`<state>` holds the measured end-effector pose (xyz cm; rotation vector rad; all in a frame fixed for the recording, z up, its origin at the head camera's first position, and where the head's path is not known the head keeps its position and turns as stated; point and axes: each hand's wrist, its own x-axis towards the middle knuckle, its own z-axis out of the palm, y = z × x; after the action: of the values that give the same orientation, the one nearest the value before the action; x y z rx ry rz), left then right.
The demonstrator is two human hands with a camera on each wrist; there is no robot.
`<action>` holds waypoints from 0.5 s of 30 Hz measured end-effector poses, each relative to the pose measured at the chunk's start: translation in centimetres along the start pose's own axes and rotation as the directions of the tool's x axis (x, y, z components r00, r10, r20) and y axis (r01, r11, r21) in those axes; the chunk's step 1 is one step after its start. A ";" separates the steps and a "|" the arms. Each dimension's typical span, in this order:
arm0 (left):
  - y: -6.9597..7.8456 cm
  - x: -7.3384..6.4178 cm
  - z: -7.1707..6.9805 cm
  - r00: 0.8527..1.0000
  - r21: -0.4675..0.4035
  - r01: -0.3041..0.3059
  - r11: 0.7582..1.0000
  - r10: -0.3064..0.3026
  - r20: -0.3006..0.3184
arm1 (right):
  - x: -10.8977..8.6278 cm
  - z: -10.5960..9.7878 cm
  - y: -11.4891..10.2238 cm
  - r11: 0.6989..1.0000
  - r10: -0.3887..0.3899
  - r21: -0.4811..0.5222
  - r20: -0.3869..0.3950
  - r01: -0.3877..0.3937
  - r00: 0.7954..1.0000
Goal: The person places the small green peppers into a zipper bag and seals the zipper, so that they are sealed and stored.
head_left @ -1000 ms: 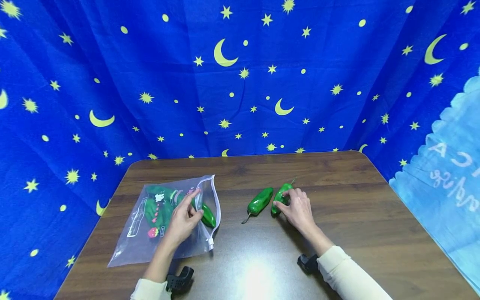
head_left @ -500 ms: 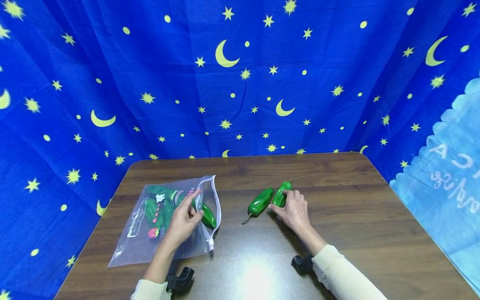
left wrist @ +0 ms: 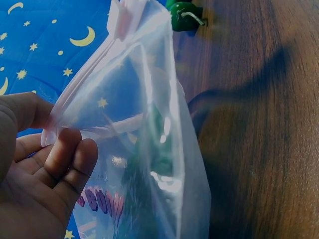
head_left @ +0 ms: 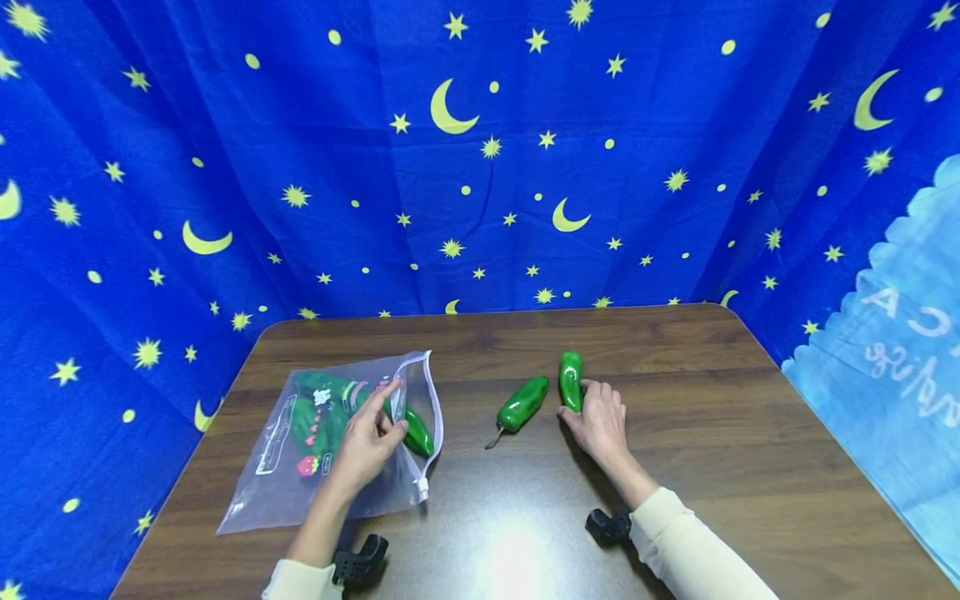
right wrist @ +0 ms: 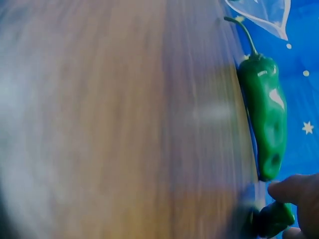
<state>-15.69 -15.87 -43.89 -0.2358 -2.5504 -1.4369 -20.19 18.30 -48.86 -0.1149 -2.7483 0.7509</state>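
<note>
On the left of the table lies a clear zip bag (head_left: 258, 492) with a white slider and printed pictures. My left hand (head_left: 366, 443) pinches the upper layer of its mouth between thumb and fingers, lifting that edge; the left wrist view shows the lifted edge (left wrist: 75, 94) close. Inside the bag are green peppers, one pepper (head_left: 418, 433) near the opening. My right hand (head_left: 600, 421) pinches the lower end of a shiny green pepper (head_left: 571, 371), its stem pointing away. Left of it lies another green pepper (head_left: 522, 404), also seen whole in the right wrist view (right wrist: 266, 114).
All this rests on a brown wooden table (head_left: 675, 358) with rounded far corners. A blue curtain (head_left: 360, 167) with moons and stars stands behind and at the sides. A light blue cloth (head_left: 900, 333) hangs at the right.
The pepper at my right hand has turned so its stem points straight away from me, and my right hand has shifted from its middle to its near end. My left hand stays still.
</note>
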 end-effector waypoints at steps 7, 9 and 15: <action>0.0 0.0 0.0 1.000 -0.007 0.025 1.000 -0.025 0.013 | 0.4 -0.5 1.1 0.998 0.033 0.062 -0.046 -0.030 0.998; -0.1 0.0 -0.1 0.999 -0.012 0.031 0.999 -0.031 0.014 | 0.5 -0.6 1.4 0.997 0.041 0.075 -0.050 -0.038 0.998; -0.1 0.0 -0.1 1.000 -0.014 0.026 1.000 -0.026 0.011 | 0.7 -0.7 2.3 0.995 0.044 0.091 -0.079 -0.037 0.996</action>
<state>-15.67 -16.00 -43.96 -0.2141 -2.5619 -1.4675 -20.66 20.69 -49.26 -0.1785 -2.6381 0.8595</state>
